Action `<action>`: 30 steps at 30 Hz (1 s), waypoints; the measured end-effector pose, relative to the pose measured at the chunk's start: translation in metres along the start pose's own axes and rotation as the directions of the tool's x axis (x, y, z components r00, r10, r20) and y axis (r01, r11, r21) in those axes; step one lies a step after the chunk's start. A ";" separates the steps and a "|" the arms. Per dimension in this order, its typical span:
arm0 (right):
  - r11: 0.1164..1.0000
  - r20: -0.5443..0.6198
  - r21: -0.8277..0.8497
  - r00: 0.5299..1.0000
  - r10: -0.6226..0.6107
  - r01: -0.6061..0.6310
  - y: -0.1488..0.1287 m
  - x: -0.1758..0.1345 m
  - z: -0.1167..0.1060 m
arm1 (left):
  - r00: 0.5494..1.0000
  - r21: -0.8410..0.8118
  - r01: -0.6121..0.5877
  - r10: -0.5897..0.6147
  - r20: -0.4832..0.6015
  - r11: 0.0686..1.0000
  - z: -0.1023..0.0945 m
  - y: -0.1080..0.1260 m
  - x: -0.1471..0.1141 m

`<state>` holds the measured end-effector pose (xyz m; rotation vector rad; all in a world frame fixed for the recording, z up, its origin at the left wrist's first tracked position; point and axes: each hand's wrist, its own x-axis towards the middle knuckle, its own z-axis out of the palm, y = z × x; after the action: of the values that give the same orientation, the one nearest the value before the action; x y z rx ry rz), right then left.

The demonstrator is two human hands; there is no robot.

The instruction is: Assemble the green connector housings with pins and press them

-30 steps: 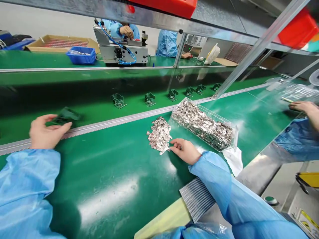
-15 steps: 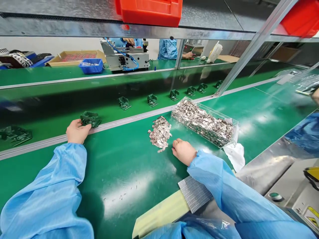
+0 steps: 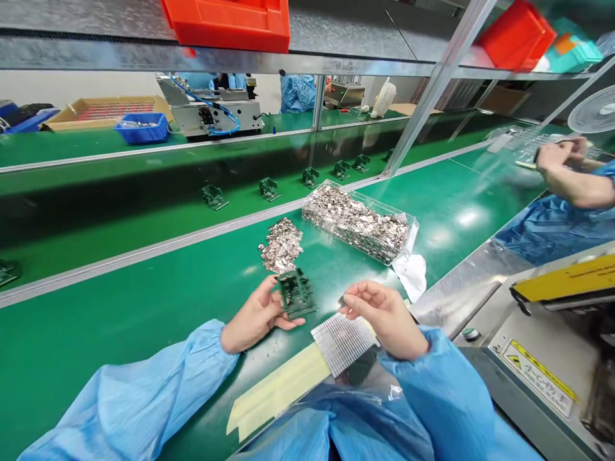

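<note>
My left hand [image 3: 250,318] holds a green circuit board assembly [image 3: 296,294] by its left side and from below, raised over the green work surface. To its right, my right hand [image 3: 388,318] pinches a small dark metal piece [image 3: 342,299] between thumb and fingertips, apart from the board. Behind the board lies a loose pile of small silvery metal pieces [image 3: 282,244]. A clear plastic box [image 3: 413,237] full of similar pieces stands further right. Just below my hands, a ridged grey block [image 3: 342,342] sits at the end of a pale yellow strip [image 3: 276,390].
Several green board assemblies [image 3: 269,189] stand in a row beyond the metal rail [image 3: 192,238]. A white cloth [image 3: 410,275] lies by the box. At right are a machine with a yellow label [image 3: 538,378] and a co-worker's hands [image 3: 562,157]. A shelf with red bins [image 3: 230,25] hangs overhead.
My left hand has lifted the circuit board assembly from beside the rail and brought it toward me. My right hand has left the pile's edge with a small piece. The view has shifted right.
</note>
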<state>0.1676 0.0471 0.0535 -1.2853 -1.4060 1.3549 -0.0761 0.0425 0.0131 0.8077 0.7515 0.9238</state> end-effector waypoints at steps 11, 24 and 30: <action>0.969 -0.574 0.013 0.796 -0.193 0.245 0.042 -0.078 0.025 | 0.962 0.216 -0.251 0.219 0.161 0.944 0.083 -0.051 0.004; 0.945 -0.594 -0.194 0.736 -0.326 0.263 0.050 -0.083 0.035 | 0.932 0.197 -0.346 0.311 0.188 0.917 0.096 -0.066 -0.003; 0.957 -0.572 -0.153 0.768 -0.288 0.245 0.048 -0.082 0.038 | 0.942 0.305 -0.325 0.336 0.016 0.895 0.101 -0.069 -0.004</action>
<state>0.1523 -0.0447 0.0104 -1.3364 -1.1350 0.6260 0.0322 -0.0131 0.0047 1.2207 0.8144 1.1452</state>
